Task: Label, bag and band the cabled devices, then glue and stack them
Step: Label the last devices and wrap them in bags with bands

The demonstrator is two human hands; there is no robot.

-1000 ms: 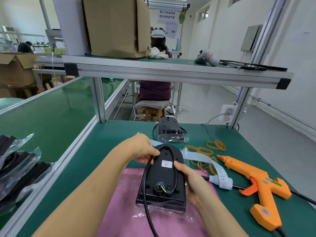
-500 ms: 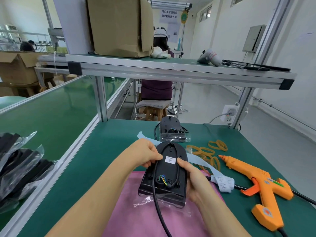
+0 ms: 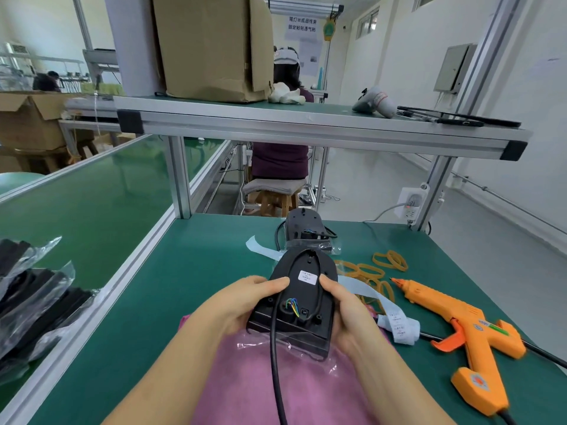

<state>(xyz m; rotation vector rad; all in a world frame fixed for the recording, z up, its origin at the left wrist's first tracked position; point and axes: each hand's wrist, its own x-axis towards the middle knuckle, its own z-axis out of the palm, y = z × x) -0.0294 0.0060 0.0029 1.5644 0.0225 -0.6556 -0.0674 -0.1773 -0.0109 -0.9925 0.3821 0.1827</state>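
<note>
As left hand (image 3: 242,302) and right hand (image 3: 348,315) clasp the device (image 3: 303,297), bagging seems underway. Next: deeper into the bag (image 3: 302,348) between them.

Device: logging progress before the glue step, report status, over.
Left hand and right hand both grip device. Label on, clear bag at its lower end, bands on table. Nothing in the way.

Black device (image 3: 302,289) with a white label (image 3: 307,277) and blue, yellow and green wires (image 3: 293,305), over a pink cloth (image 3: 322,394) at the near edge of the dark green bench (image 3: 184,271). Orange glue gun (image 3: 469,326) towards the right edge; amber rubber bands (image 3: 392,260) beyond it.
</note>
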